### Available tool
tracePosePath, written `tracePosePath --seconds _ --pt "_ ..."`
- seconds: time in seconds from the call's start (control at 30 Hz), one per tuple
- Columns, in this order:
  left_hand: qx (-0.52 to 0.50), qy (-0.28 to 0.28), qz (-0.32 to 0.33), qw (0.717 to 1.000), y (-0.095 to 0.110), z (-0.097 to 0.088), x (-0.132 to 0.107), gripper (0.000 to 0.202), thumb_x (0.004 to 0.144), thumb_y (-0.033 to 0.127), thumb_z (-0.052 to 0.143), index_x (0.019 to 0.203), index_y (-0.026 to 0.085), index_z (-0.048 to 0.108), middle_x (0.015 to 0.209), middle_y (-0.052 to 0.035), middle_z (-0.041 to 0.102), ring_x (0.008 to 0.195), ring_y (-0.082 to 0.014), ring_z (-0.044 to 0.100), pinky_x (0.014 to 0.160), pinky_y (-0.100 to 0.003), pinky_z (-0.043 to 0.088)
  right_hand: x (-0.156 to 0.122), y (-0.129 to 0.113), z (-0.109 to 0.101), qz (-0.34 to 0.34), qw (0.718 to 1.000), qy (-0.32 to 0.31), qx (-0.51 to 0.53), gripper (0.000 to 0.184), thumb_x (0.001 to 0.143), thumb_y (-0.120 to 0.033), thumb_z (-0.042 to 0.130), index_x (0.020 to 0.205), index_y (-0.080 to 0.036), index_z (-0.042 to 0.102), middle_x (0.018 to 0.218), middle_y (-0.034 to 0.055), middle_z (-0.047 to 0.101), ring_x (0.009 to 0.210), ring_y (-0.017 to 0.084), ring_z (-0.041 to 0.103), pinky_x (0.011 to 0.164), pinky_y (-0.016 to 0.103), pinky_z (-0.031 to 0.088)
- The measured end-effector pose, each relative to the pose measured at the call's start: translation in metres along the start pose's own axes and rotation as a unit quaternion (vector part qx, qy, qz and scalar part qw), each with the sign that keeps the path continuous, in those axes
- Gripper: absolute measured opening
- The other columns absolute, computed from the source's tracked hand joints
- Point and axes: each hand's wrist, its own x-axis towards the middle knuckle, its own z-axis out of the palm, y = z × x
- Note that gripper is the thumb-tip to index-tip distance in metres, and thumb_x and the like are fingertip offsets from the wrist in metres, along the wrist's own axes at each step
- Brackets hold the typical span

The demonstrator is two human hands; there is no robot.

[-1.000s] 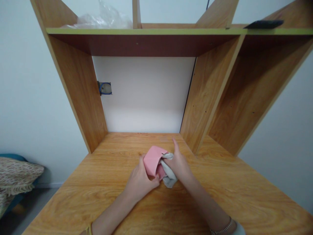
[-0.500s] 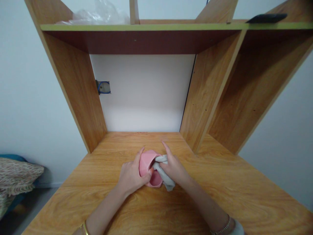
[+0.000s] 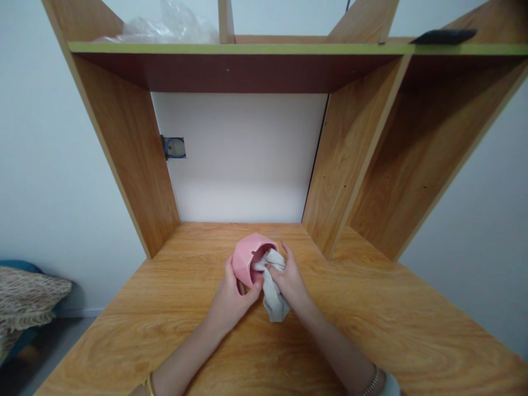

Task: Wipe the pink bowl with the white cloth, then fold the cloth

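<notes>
A small pink bowl-like container (image 3: 246, 256) is tipped on its side above the wooden desk (image 3: 391, 330), its mouth turned to the right. My left hand (image 3: 231, 294) is wrapped around it from below and behind. My right hand (image 3: 289, 278) is closed on a pale grey cloth (image 3: 272, 294). The upper part of the cloth is pushed into the container's mouth. Its loose end hangs down toward the desk.
The desk has a wooden hutch with upright side panels (image 3: 136, 165) and a shelf (image 3: 247, 48) overhead. Crumpled clear plastic (image 3: 165, 27) lies on the shelf at left, a dark flat object (image 3: 443, 36) at right. A patterned fabric (image 3: 25, 291) shows at far left.
The pink container has been turned in my left hand and lifted a little farther back. My right hand has pressed the cloth deeper into its mouth.
</notes>
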Motion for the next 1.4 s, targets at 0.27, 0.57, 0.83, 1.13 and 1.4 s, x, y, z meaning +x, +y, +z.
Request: tracePosePath --seconds 0.27,0.57,0.83,1.13,1.4 --pt "0.099 -0.027 -0.01 0.995 0.012 -0.008 0.0 0.066 0.069 0.035 0.06 0.124 0.016 0.026 0.101 -0.0091 0.059 0.085 -0.0205 0.059 0.073 -0.032 0.047 0.011 0.004 -0.011 0.026 0.995 -0.011 -0.094 0.084 0.063 -0.026 0.061 0.132 -0.011 0.016 0.099 0.0099 0.061 0.092 0.021 0.058 0.076 0.031 0.046" --pt "0.178 -0.047 -0.018 0.983 0.011 -0.012 0.002 0.067 0.069 0.04 0.056 0.126 0.017 0.031 0.102 -0.0088 0.061 0.088 -0.0235 0.059 0.076 -0.034 0.045 0.008 -0.016 -0.027 -0.022 0.98 -0.011 -0.196 0.089 0.062 -0.024 0.063 0.135 -0.012 0.014 0.083 0.0066 0.065 0.07 0.018 0.061 0.06 0.025 0.043" --pt "0.259 -0.077 -0.002 0.963 0.015 -0.023 0.005 0.059 0.068 0.042 0.055 0.12 0.015 0.044 0.097 -0.0098 0.064 0.084 -0.0261 0.06 0.075 -0.036 0.044 -0.004 -0.017 -0.029 -0.065 0.961 -0.058 -0.263 0.081 0.067 -0.024 0.057 0.136 -0.017 0.016 0.072 0.0025 0.064 0.062 0.017 0.058 0.054 0.022 0.037" --pt "0.178 -0.049 -0.008 0.983 0.005 -0.026 0.01 0.053 0.073 0.043 0.051 0.117 0.013 0.047 0.102 -0.0115 0.062 0.091 -0.0249 0.058 0.08 -0.035 0.043 -0.003 -0.007 -0.025 -0.059 0.982 -0.11 -0.145 0.073 0.069 -0.017 0.049 0.135 -0.02 0.018 0.097 0.005 0.062 0.083 0.017 0.058 0.072 0.027 0.043" --pt "-0.005 -0.006 -0.027 1.0 -0.004 -0.012 0.007 0.074 0.077 0.046 0.052 0.134 0.016 0.016 0.127 -0.0158 0.042 0.104 -0.0239 0.051 0.085 -0.036 0.042 -0.005 -0.003 -0.009 -0.022 0.999 0.018 -0.015 0.064 0.069 -0.017 0.046 0.129 -0.014 0.026 0.114 0.012 0.052 0.094 0.02 0.055 0.081 0.033 0.043"
